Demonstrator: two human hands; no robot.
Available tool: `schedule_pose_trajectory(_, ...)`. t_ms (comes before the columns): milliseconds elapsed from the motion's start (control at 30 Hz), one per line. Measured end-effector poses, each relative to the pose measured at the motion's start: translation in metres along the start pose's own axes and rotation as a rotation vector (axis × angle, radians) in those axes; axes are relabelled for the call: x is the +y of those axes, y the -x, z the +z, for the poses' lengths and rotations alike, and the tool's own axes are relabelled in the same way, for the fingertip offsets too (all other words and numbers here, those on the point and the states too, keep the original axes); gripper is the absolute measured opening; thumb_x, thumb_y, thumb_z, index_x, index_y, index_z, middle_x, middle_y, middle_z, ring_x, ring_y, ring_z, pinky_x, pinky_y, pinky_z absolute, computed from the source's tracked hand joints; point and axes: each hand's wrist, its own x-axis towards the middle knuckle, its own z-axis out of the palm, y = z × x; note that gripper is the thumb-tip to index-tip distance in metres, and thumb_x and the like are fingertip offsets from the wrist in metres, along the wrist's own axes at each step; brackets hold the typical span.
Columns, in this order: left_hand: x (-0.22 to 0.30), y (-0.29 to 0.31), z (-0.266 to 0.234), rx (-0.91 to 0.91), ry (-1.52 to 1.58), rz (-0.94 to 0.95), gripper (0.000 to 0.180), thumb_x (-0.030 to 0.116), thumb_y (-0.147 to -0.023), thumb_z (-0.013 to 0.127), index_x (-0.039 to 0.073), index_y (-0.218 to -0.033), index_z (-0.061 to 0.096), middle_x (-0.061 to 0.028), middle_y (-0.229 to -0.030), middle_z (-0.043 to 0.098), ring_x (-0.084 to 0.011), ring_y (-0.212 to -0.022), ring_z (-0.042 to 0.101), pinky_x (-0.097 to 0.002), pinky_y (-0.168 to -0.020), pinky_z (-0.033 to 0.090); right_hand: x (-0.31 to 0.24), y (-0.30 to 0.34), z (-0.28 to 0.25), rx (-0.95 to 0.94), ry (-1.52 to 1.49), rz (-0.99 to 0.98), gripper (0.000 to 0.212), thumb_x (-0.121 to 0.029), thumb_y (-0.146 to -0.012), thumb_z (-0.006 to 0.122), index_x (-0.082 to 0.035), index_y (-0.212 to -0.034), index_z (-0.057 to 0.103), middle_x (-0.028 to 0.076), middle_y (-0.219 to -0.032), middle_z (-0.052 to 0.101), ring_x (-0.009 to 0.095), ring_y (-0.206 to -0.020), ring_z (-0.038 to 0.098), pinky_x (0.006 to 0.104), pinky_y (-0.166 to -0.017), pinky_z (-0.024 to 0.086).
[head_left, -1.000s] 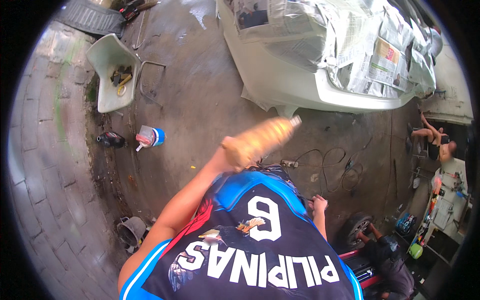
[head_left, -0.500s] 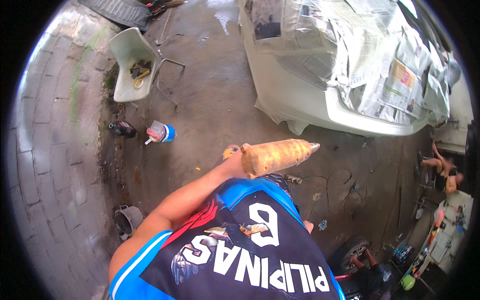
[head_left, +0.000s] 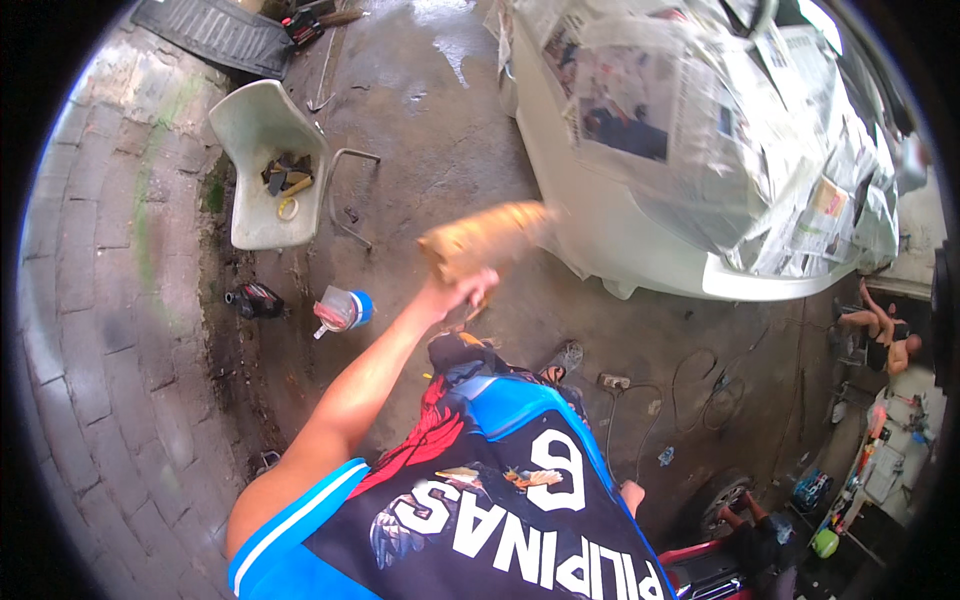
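Note:
My left hand (head_left: 462,295) is stretched out in front of me, fingers wrapped round the wide end of a stained, yellow-brown, bottle-shaped container (head_left: 490,238). The container is held in the air, its narrower end tilted up toward the right; motion smears that tip, and I cannot make out what is inside. Only a small part of my right hand (head_left: 632,496) shows, low beside the right edge of my jersey. Its fingers are mostly hidden behind my body, and I see nothing in it.
A car body (head_left: 660,230) masked with newspaper and plastic film stands ahead right. At left are a chair (head_left: 262,215) holding small blocks and a tape roll, a dark bottle (head_left: 255,300) and a blue-white tub (head_left: 343,310). A cable (head_left: 640,430) lies right; people work at far right.
My left hand has carried the container forward and to the left, its tip now angled further up. The view has shifted, so the chair and car sit lower in it.

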Motion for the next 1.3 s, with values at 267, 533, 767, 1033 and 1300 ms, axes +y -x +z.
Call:
schedule_pose_trajectory(267,0.05,-0.096,-0.127,-0.049,-0.142,0.066,0.017,0.021,-0.081,0.07,0.007,-0.077,0.061,0.0021,-0.062,0.056,-0.0069,-0.05,0.05,-0.0243,-0.047,0.042,0.029,0.105,0.013,0.129,-0.049,0.047,0.012,-0.01,-0.084,0.05,-0.003,-0.083,0.06,0.009,-0.066,0.056,0.029,-0.051,0.064,0.0331,-0.037,0.047)
schedule_pose_trajectory(533,0.139,-0.208,-0.174,0.393,0.126,0.435,0.015,0.017,-0.082,0.065,0.008,-0.072,0.057,0.0018,-0.058,0.051,-0.0091,-0.046,0.047,-0.0246,-0.047,0.038,0.047,0.136,0.041,0.115,-0.136,0.139,0.019,-0.007,-0.086,0.045,-0.004,-0.095,0.061,0.009,-0.071,0.057,0.024,-0.049,0.061,0.0308,-0.035,0.046)
schedule_pose_trajectory(767,0.117,-0.168,-0.167,-0.027,-0.258,0.287,0.013,0.016,-0.081,0.065,0.007,-0.077,0.058,0.0017,-0.059,0.053,-0.0079,-0.046,0.046,-0.0251,-0.043,0.038,0.045,0.152,0.05,0.154,-0.184,0.143,0.027,-0.005,-0.087,0.04,-0.004,-0.108,0.057,0.008,-0.073,0.057,0.021,-0.051,0.061,0.0298,-0.036,0.046)
schedule_pose_trajectory(1033,0.101,-0.268,-0.213,0.37,0.058,0.297,0.016,0.018,-0.077,0.067,0.005,-0.082,0.059,-0.0022,-0.066,0.058,-0.011,-0.051,0.053,-0.0272,-0.047,0.042,0.054,0.162,0.059,0.119,-0.162,0.118,0.035,-0.006,-0.09,0.044,-0.001,-0.124,0.053,0.007,-0.075,0.058,0.019,-0.051,0.061,0.0273,-0.039,0.048)
schedule_pose_trajectory(1300,-0.109,-0.218,-0.165,0.428,-0.422,0.061,0.032,0.02,-0.078,0.076,0.004,-0.103,0.062,-0.0014,-0.087,0.065,-0.0124,-0.073,0.059,-0.0296,-0.062,0.048,0.06,0.179,0.047,0.15,-0.128,0.05,0.038,-0.005,-0.092,0.046,0.002,-0.129,0.049,0.007,-0.078,0.059,0.015,-0.048,0.058,0.0248,-0.04,0.046)
